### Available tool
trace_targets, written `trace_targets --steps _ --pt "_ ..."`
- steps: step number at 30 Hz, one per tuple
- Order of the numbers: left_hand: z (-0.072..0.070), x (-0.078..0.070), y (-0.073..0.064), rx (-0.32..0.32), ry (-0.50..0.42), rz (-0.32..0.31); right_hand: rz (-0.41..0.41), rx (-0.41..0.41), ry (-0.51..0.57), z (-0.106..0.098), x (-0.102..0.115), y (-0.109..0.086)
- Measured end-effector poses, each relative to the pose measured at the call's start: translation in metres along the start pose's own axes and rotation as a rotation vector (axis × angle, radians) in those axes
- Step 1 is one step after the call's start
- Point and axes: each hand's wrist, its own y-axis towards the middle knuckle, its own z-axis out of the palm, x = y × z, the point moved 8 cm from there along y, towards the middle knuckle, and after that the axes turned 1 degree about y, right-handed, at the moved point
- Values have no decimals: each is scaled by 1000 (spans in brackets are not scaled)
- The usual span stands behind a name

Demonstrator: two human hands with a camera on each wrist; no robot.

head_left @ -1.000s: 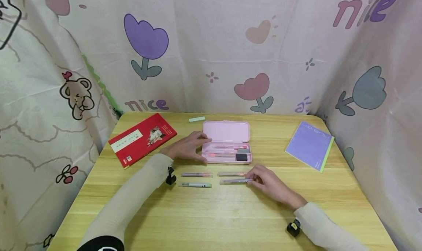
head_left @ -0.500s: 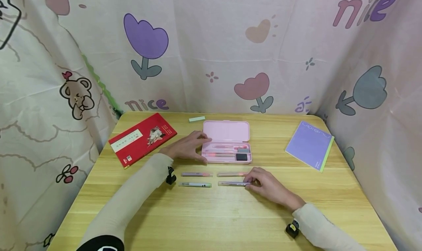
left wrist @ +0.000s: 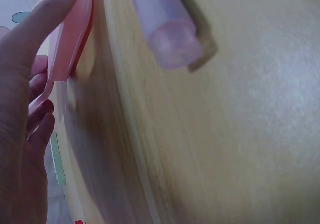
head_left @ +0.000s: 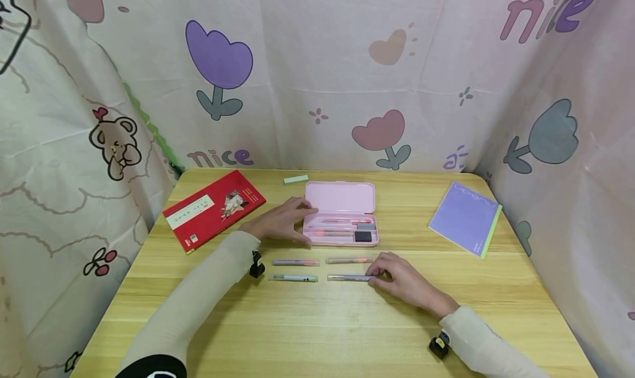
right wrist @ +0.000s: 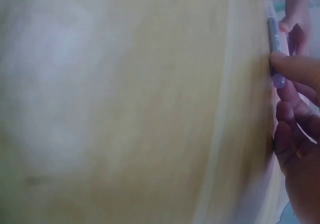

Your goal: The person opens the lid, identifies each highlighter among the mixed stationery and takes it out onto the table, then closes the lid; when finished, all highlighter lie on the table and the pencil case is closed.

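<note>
A pink pencil case [head_left: 340, 197] lies with its lid raised on the wooden table. My left hand [head_left: 280, 221] grips its left end, thumb at the front and fingers toward the back. Inside are pink pens [head_left: 334, 233], a black block [head_left: 363, 237] and a grey one. My right hand [head_left: 407, 281] pinches the right end of a clear-capped purple pen [head_left: 344, 277], which lies at the table surface; its barrel shows in the right wrist view. Just behind is a pinkish pen [head_left: 347, 260]. Left of these lie a purple-pink pen [head_left: 296, 263] and a white-green pen [head_left: 294, 278].
A red book [head_left: 215, 210] lies at the left, beyond my left forearm. Toward the right edge is a purple notebook [head_left: 464, 218]. A pale green strip [head_left: 296, 179] sits behind the case. Printed curtains [head_left: 317, 80] enclose the back and sides.
My right hand has brought the purple pen slightly nearer and left, level and in front of the pinkish pen. The left hand stays on the pencil case.
</note>
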Motion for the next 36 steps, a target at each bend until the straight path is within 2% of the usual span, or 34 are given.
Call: trace_targets --steps 13,21,26,36 --pt "-1 -1 0 6 0 -3 -41 -34 5 -2 5 0" --pt "-2 -2 0 8 1 -5 74 -69 39 -14 -1 6" --pt "-1 -1 1 10 10 -3 88 -103 36 -22 -6 16" --pt "0 -1 0 15 4 -4 89 -4 24 -14 -16 25"
